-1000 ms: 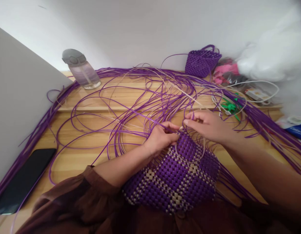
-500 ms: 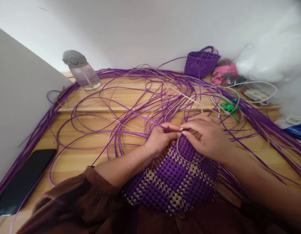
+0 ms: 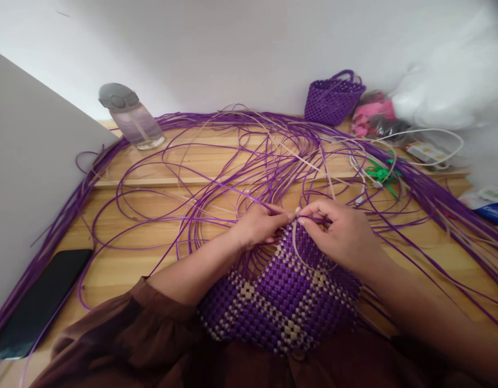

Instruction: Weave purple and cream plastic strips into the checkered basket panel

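A half-woven piece of purple and beige plastic cord (image 3: 289, 291) lies against my front, its upper corner pointing away from me. My left hand (image 3: 259, 225) pinches a purple cord at that corner, thumb and forefinger together. From the other side my right hand (image 3: 333, 226) pinches a purple strand between thumb and forefinger, close to the left fingertips. A beige cord (image 3: 296, 249) loops down from the corner over the woven face. Long loose purple strands (image 3: 216, 180) fan out beyond the hands across the wooden table (image 3: 144, 202).
A grey-lidded water bottle (image 3: 131, 118) stands at back left, a black phone (image 3: 41, 304) lies front left. A small purple woven basket (image 3: 331, 99), pink bagged material (image 3: 373, 116), a green tangle (image 3: 381, 171) and a white plastic bag (image 3: 438, 97) sit at the right.
My right fingers have curled in from a flatter pose and now pinch a purple strand at the corner. The left hand has shifted slightly left. The view has moved a little.
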Tool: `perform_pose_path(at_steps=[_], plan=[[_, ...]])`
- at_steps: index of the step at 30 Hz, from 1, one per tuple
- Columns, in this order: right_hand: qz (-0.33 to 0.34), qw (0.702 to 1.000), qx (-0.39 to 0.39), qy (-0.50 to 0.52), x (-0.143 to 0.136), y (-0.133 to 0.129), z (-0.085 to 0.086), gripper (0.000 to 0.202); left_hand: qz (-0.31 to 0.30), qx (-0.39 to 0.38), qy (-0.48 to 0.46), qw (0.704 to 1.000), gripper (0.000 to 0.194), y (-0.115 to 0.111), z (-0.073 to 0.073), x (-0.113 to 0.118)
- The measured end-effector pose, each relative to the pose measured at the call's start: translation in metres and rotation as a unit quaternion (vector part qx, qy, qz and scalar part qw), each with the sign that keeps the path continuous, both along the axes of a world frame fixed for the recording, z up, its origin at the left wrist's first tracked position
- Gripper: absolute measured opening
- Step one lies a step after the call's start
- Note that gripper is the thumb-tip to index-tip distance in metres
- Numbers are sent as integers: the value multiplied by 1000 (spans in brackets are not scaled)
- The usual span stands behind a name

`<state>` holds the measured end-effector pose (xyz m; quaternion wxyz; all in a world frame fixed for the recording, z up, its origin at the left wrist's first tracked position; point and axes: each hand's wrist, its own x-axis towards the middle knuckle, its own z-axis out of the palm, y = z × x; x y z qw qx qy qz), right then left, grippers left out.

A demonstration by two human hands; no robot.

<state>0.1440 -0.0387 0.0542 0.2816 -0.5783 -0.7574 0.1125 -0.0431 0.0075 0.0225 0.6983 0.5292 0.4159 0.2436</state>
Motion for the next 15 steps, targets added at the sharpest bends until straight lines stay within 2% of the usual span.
perform_pose_path(at_steps=[3,8,11,15], plan=[[-11,1000,-3,1,-2,0,2,8,-45,-10,-36,998,33,0,-1,1],[-24,1000,-17,-1,-6,0,11,13,65,-52,-85,993,15,-4,0,9],[-46,997,-65,18,-6,1,12,16,81,-77,-102,988,21,-7,0,12],[-49,986,-135,82,-3,2,8,21,103,-43,-116,987,33,-8,-2,17]])
